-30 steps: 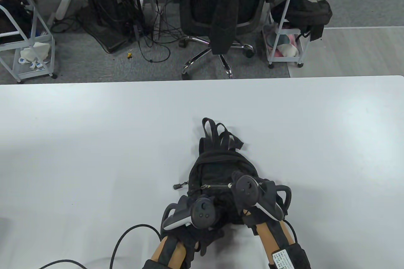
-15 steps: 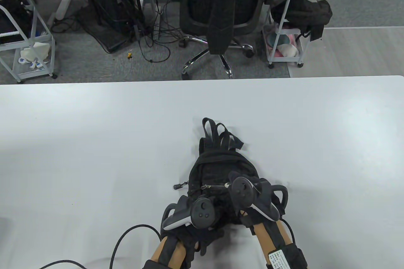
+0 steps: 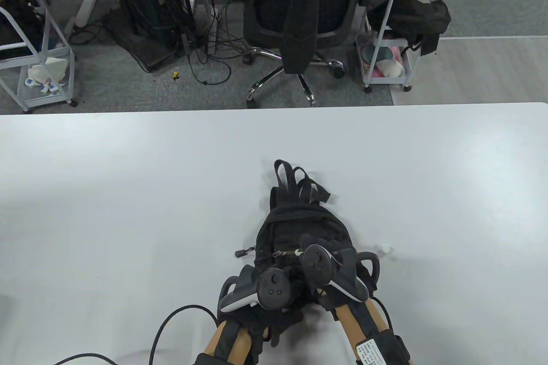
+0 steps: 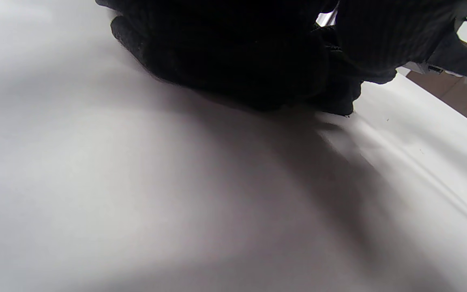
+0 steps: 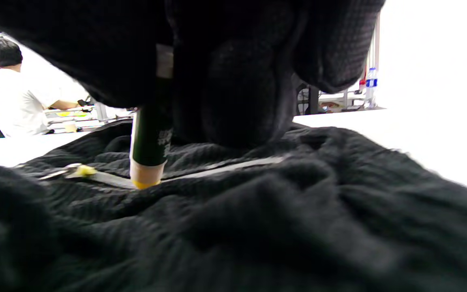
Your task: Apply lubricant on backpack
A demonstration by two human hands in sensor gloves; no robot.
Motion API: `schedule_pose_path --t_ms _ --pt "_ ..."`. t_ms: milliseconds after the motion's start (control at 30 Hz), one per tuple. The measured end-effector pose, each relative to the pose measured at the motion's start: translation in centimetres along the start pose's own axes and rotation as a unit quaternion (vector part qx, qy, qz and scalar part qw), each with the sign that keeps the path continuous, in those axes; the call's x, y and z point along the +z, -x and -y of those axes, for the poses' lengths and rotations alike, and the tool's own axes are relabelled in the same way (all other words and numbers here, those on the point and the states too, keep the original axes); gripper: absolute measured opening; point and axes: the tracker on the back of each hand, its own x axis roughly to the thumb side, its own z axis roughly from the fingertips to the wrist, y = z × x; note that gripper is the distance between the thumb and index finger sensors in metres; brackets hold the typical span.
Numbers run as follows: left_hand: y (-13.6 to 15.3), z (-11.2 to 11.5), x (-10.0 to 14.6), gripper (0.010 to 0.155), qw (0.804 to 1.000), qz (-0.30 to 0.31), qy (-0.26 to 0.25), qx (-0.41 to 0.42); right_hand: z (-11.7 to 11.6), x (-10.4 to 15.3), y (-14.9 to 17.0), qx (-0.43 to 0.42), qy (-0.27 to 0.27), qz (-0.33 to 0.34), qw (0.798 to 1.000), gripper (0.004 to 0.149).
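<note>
one black backpack (image 3: 295, 228) is lying on the near middle of the white table (image 3: 128, 194), its straps pointing toward the far edge. one zipper (image 5: 225, 165) is running across its front, and two pulls are showing in the table view: one pull (image 3: 243, 252) sticking out over the bag's left side onto the table, and a second pull (image 3: 280, 253) lying on the zipper line itself.

two gloved hands are working at the bag's near end. the right hand (image 3: 329, 262) is gripping one dark green lubricant stick (image 5: 149, 138) with its fingers (image 5: 237, 89) curled tight around it; in the right wrist view the stick is standing nearly upright, its pale yellowish tip touching the zipper just beside the yellow-smeared second pull. the left hand (image 3: 267, 290) is resting low against the bag's near left corner; the left wrist view is showing only dark glove and fabric pressed together, so i cannot tell whether it is gripping the cloth or just lying on it.

one small white cap (image 3: 385, 249) is sitting on the table just to the right of the bag, apart from both hands. one black cable (image 3: 171, 322) is looping over the table at the near left.
</note>
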Motion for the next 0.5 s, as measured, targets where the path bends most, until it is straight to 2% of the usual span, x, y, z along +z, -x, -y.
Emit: schedule_pose_path --t_ms 133,367,500 --pt "0.3 0.0 0.0 0.071 1.000 0.000 0.001 0.015 0.1 0.0 0.3 -0.010 0.000 -0.001 1.000 0.044" --pt "0.3 0.0 0.1 0.071 1.000 -0.002 0.002 0.014 -1.0 -0.2 -1.4 -0.057 -0.014 0.005 0.998 0.044" --pt "0.4 0.0 0.1 0.071 1.000 -0.003 0.001 0.020 -1.0 -0.3 -1.0 -0.045 -0.011 0.004 0.999 0.043"
